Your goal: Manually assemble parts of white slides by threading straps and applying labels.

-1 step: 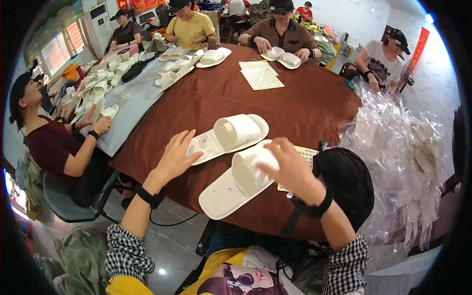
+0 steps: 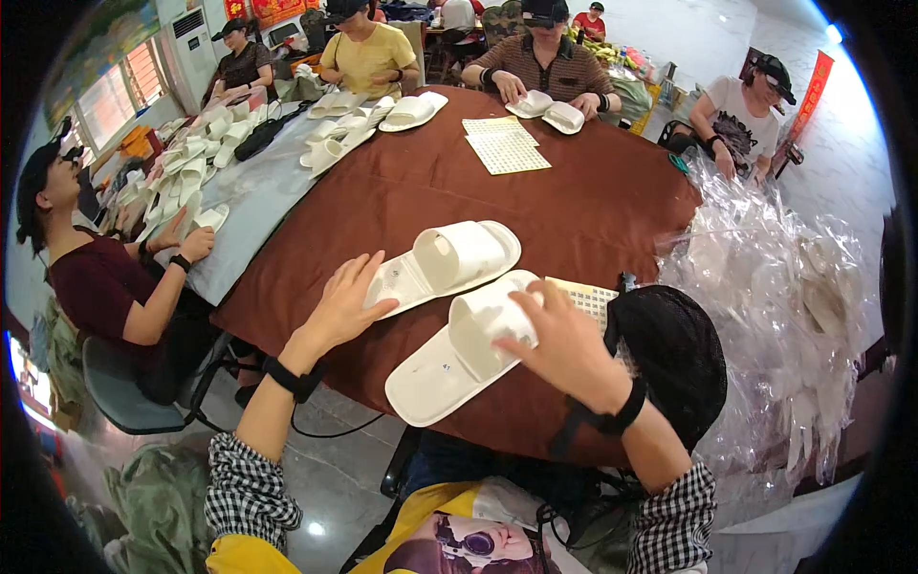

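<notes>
Two white slippers (image 2: 435, 381), left hand (image 2: 342, 301) at one, right hand (image 2: 574, 349) at other

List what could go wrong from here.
The smooth white wide-strapped slipper nearer you lies close to the edge of the brown cloth-covered table, so your bare right hand, at its strap, might nudge it off. The pale gridded paper sheet is partly hidden behind that hand, beside a black mesh item; a sweep could shift it.

Worn on the head, one wide fisheye camera looks forward and down, close over the counter's (image 2: 411, 191) near edge, reaching the far white wall (image 2: 703, 43).
</notes>
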